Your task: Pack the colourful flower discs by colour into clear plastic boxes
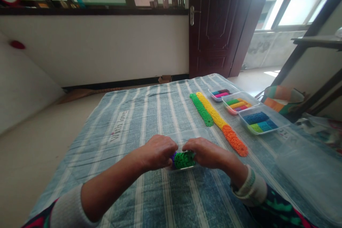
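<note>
A row of dark green notched plastic discs (184, 159) lies on its side in a clear plastic box (184, 134), with a few purple discs (173, 159) at its left end. My left hand (159, 151) is closed around the purple end. My right hand (207, 152) curls over the green end, fingers bent against it. Both hands hide the ends of the row and much of the box. To the right, a green row of overlapping discs (201, 109) lies flat on the cloth beside a longer row of yellow discs (211, 110) and orange discs (235, 140).
Three clear boxes of coloured disc rows stand at the right: a far box (232, 87), a middle box (247, 96) and a near box (283, 123). A clear plastic sheet or lid (312, 174) lies nearer on the striped cloth (128, 160). Beyond is a dark door (219, 25).
</note>
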`<state>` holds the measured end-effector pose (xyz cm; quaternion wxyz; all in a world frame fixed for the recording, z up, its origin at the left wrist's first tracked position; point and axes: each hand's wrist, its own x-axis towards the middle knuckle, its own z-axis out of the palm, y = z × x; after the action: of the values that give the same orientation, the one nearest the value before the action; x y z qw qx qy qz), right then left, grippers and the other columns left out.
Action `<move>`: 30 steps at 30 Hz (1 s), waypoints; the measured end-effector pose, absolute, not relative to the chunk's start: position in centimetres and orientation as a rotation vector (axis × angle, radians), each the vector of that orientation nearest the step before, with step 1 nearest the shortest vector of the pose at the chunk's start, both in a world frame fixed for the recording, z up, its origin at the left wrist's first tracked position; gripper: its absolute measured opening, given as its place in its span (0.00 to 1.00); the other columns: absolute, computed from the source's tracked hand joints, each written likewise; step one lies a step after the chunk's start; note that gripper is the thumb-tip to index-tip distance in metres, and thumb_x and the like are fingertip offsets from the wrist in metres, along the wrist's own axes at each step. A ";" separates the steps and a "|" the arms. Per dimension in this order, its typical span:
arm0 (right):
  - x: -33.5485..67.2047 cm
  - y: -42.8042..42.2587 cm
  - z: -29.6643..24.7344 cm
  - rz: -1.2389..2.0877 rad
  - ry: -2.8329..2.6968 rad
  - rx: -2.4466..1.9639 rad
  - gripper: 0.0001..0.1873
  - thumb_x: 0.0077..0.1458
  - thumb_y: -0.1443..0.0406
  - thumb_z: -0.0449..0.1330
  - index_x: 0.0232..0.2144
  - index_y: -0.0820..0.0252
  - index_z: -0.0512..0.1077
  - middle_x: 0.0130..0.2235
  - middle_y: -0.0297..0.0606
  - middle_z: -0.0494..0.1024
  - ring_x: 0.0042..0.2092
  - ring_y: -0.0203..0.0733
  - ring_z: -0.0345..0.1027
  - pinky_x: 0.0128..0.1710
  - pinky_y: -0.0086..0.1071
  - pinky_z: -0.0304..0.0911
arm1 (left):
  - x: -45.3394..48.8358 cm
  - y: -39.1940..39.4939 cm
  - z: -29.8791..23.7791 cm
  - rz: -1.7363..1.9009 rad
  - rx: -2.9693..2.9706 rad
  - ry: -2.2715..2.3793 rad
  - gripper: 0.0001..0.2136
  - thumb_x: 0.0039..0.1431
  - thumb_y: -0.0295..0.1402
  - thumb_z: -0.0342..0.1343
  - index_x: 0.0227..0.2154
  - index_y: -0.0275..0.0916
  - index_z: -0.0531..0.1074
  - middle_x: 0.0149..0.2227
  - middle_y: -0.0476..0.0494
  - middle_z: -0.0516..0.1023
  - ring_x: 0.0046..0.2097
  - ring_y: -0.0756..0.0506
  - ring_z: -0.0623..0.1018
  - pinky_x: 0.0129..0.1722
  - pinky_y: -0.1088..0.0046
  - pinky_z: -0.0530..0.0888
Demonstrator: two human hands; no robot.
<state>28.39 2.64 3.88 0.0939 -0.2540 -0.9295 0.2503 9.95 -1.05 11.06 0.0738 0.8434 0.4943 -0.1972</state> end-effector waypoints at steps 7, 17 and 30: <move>28.4 2.7 4.0 0.752 -2.756 -0.765 0.20 0.41 0.79 0.55 0.37 0.60 0.74 0.36 0.39 0.79 0.39 0.41 0.70 0.36 0.30 0.58 | 9.6 -0.3 11.8 -0.616 2.429 1.382 0.05 0.46 0.33 0.61 0.28 0.42 0.76 0.26 0.50 0.75 0.29 0.48 0.72 0.26 0.75 0.62; 28.4 2.5 4.1 0.773 -2.759 -0.785 0.21 0.42 0.79 0.55 0.38 0.61 0.75 0.37 0.40 0.79 0.39 0.42 0.70 0.37 0.31 0.59 | 10.3 0.5 11.7 -0.658 2.145 1.383 0.04 0.42 0.28 0.61 0.26 0.40 0.75 0.16 0.54 0.69 0.22 0.49 0.73 0.23 0.76 0.65; 28.4 2.7 3.5 0.758 -2.734 -0.758 0.19 0.43 0.78 0.55 0.37 0.60 0.75 0.35 0.40 0.78 0.38 0.42 0.70 0.36 0.31 0.58 | 8.7 0.3 10.9 -0.389 1.781 1.357 0.06 0.44 0.29 0.57 0.29 0.37 0.74 0.20 0.51 0.73 0.21 0.47 0.77 0.19 0.78 0.68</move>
<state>28.37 2.67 3.49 0.1024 -0.2568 -0.9260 0.2568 8.71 0.31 10.92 0.4209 0.7110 0.5414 -0.1552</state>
